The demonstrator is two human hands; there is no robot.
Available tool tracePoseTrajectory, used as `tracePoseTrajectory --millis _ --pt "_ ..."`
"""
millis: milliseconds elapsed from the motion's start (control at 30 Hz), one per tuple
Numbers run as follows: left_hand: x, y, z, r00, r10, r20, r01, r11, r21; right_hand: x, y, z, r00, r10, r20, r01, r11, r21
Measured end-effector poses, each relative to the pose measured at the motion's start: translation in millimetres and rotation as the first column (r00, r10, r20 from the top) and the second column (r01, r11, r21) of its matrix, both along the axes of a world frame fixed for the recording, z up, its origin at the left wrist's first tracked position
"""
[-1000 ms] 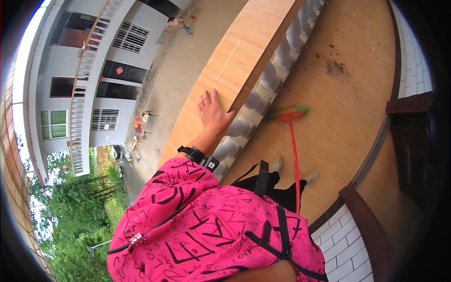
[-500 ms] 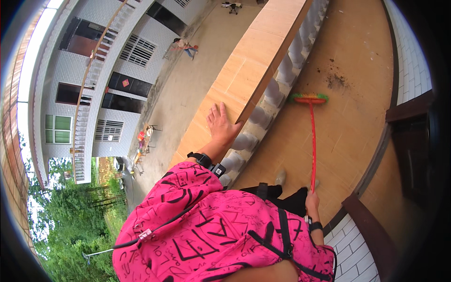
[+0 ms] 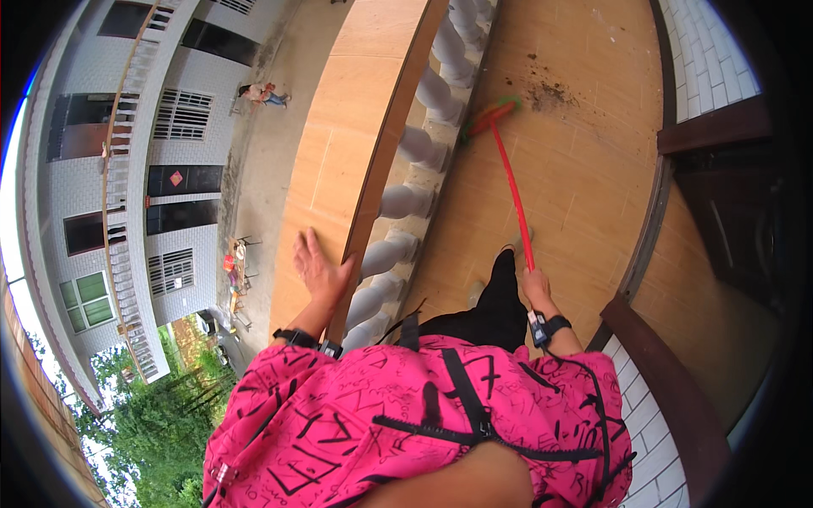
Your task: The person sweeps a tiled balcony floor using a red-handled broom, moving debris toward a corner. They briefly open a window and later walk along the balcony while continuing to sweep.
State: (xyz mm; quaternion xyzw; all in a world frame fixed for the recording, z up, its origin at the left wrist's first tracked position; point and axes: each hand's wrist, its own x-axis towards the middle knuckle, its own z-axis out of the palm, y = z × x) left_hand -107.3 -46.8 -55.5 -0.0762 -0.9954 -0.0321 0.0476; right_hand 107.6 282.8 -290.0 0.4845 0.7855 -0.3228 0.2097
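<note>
I stand on a tiled balcony in a pink patterned top. My left hand (image 3: 319, 271) lies flat with fingers spread on the tan top rail of the balustrade (image 3: 339, 152). My right hand (image 3: 535, 288) grips the red handle of a broom (image 3: 508, 182). The broom's green head (image 3: 483, 118) rests on the floor ahead, beside the white balusters (image 3: 406, 199). A patch of dark dirt (image 3: 550, 91) lies just right of the broom head. Both wrists wear black bands.
The orange tiled floor (image 3: 584, 186) runs ahead between the balustrade and a white-tiled wall with dark wooden doors (image 3: 728, 203). Far below to the left are a concrete yard, a grey building, a distant person (image 3: 262, 93) and trees.
The broom head has slid farther ahead along the balusters toward the dirt patch, and my right hand has come fully into view on the handle. My left hand stays on the rail.
</note>
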Motion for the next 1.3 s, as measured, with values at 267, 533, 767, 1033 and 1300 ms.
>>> tracePoseTrajectory --millis 267,533,767,1033,1300 --pt "9.2 -29.4 19.3 0.998 -0.055 -0.016 0.055 0.998 -0.008 -79.0 34.6 -2.7 0.996 0.062 -0.07 -0.061 0.998 0.024" --pt "-21.3 -28.9 -6.9 0.996 -0.074 -0.04 0.073 0.997 -0.031 22.3 99.8 -8.5 0.984 -0.156 -0.08 0.162 0.984 0.068" --pt "-49.1 -26.8 -11.6 0.992 -0.094 -0.089 0.09 0.995 -0.046 362.9 -102.5 72.7 0.955 -0.275 0.113 0.285 0.955 -0.078" --pt "-81.8 -46.5 -20.1 0.983 -0.14 -0.118 0.121 0.98 -0.157 313.7 -149.1 41.4 0.991 -0.13 -0.036 0.123 0.98 -0.159" --pt "-94.6 -90.0 -10.1 0.989 -0.14 -0.049 0.119 0.947 -0.299 134.2 76.4 -7.2 0.937 -0.348 -0.003 0.347 0.935 -0.074"
